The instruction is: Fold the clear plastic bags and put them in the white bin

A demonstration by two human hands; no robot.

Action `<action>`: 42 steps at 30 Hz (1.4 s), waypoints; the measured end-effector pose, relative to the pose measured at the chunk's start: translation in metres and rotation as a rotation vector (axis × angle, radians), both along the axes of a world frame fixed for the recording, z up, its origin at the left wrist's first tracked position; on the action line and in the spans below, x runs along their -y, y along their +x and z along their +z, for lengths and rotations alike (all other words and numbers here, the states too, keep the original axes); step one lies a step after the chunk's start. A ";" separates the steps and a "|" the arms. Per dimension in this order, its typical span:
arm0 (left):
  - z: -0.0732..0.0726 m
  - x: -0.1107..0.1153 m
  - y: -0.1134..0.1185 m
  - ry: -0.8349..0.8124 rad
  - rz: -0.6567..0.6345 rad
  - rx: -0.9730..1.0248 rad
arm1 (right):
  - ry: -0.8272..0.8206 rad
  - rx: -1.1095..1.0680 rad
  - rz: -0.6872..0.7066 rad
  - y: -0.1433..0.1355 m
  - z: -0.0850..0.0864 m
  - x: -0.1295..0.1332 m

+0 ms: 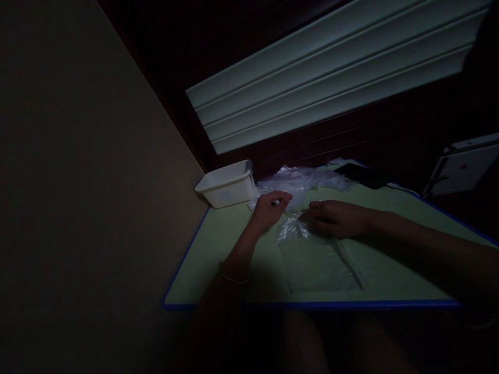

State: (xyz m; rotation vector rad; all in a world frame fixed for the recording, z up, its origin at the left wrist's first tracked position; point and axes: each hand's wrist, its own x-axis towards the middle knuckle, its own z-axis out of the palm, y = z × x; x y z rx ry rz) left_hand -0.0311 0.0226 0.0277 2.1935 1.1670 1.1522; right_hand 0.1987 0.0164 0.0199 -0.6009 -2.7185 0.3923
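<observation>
A clear plastic bag [319, 267] lies flat on the pale green table [230, 244], its crumpled upper end between my hands. My right hand [331, 218] is closed at that upper end, with the thumb and fingers pinching the film. Just left of the crumpled film, my left hand [271, 208] is raised with its thumb and fingertips curved close together; whether any film is between them is too dark to tell. Beyond both hands lies a pile of thin clear plastic bags [304, 177].
A white plastic bin [230, 195] stands at the back left of the table, beside the wall. A dark flat item [362, 174] lies at the back right, near a white cable. A white object [463, 169] is beyond the table's right side. Blue trim edges the table.
</observation>
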 end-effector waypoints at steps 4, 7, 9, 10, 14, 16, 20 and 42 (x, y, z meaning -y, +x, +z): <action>0.003 0.000 -0.001 -0.017 -0.013 -0.007 | 0.004 0.057 -0.039 0.000 -0.002 0.001; 0.005 0.002 -0.001 -0.034 -0.023 -0.033 | 0.001 0.073 -0.033 -0.001 -0.003 0.000; 0.007 0.004 -0.001 -0.038 -0.027 -0.072 | -0.003 0.080 -0.025 -0.001 -0.004 0.000; 0.008 0.006 -0.001 -0.034 -0.032 -0.093 | -0.008 0.078 -0.027 -0.001 -0.004 0.000; 0.014 0.011 -0.003 -0.037 -0.094 -0.182 | -0.038 0.041 -0.036 -0.002 -0.002 0.001; 0.015 0.013 -0.005 -0.056 -0.132 -0.200 | -0.039 0.032 -0.027 -0.002 0.001 0.003; 0.015 0.013 -0.008 -0.087 -0.167 -0.210 | -0.045 -0.007 -0.052 0.000 0.004 0.003; 0.017 0.015 -0.018 -0.463 -0.301 -0.363 | -0.035 -0.069 -0.126 0.007 -0.001 -0.008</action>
